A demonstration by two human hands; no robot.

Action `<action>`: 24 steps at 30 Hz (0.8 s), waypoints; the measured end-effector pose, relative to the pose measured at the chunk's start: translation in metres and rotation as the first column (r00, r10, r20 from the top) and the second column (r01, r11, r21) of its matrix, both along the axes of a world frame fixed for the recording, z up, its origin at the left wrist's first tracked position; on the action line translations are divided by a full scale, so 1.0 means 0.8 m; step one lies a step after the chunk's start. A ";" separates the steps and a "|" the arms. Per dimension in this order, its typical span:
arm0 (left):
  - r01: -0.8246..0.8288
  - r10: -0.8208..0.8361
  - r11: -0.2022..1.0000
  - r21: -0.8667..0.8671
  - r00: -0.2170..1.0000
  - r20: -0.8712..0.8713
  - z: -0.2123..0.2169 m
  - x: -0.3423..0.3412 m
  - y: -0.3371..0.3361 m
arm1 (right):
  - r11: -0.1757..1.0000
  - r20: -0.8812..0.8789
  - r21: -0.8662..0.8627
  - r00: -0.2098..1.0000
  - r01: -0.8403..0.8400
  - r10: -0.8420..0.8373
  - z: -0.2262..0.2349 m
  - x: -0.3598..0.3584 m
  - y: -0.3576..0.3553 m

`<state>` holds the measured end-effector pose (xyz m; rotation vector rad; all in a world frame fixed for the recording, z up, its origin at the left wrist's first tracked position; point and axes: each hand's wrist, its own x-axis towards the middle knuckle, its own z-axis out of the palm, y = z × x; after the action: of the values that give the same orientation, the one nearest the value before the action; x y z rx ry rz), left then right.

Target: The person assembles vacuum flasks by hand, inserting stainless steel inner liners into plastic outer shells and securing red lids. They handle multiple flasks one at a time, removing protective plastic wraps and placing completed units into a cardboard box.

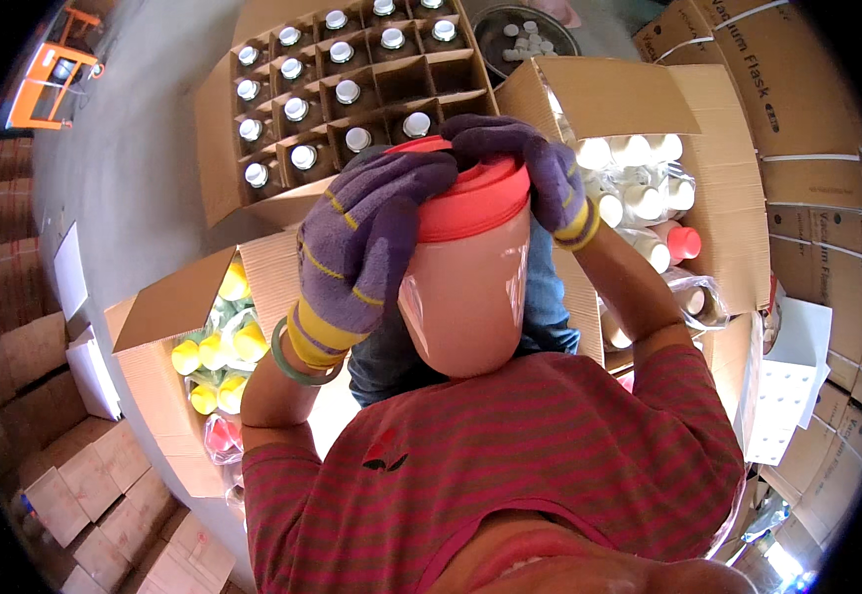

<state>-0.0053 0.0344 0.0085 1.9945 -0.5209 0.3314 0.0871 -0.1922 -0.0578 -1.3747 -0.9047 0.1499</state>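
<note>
Cardboard cartons (817,183) bound with white straps stand piled to the right of a pink flask (470,307), while grey concrete floor (144,119) spreads beyond it on the left, toward an orange metal frame (27,91). Both hands, in purple knit gloves with yellow cuffs, hold the flask at its red lid (475,213): the left hand (366,223) bends around the lid's left side, and the right hand (535,163) hooks over its far right edge, fingertips hidden. Its base points toward the striped shirt (550,436), between the jeans (548,307); whether cloth supports it I cannot tell. Just beyond the flask sits a divided carton (215,148) of white-capped bottles (347,91), with a dark basin (490,45) of small white caps (530,45) farther off to the right. Near its right side, an open carton (609,89) holds plastic-wrapped white-topped bottles (642,201) and one red-capped bottle (683,244); to its left, another carton (175,307) carries yellow-capped bottles (215,351). With the grip so high, a loosely seated lid could, I judge, part from the body and let it drop; knit fabric might also slide on the glossy surface, and an outward swing of the right forearm could knock the wrapped bottles beside it.
</note>
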 end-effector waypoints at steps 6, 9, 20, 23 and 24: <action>-0.016 -0.098 0.938 -0.348 0.947 -0.306 -0.022 0.008 0.012 | 0.938 0.336 -0.284 0.937 0.198 -0.096 0.057 -0.038 0.007; -0.002 0.016 0.996 0.090 0.988 -0.152 -0.103 0.032 0.061 | 0.938 0.487 -0.311 0.873 0.154 0.018 0.104 -0.053 0.011; 0.113 -0.137 0.979 -0.170 0.981 -0.136 -0.046 0.066 0.049 | 0.994 0.130 -0.101 0.991 0.030 -0.017 0.044 0.003 0.005; 0.299 -0.374 0.878 -0.375 0.916 -0.147 -0.050 0.052 0.027 | 0.986 -0.289 -0.070 0.949 -0.155 0.128 0.007 0.016 0.006; 0.235 -0.344 0.876 -0.422 0.916 -0.205 -0.065 0.061 0.028 | 0.975 0.006 -0.148 0.986 -0.163 0.166 0.028 0.012 0.004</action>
<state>0.0435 0.0566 -0.0437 1.5127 -0.5234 -0.0348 0.0968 -0.1891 -0.0354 -1.4380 -1.0400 0.3368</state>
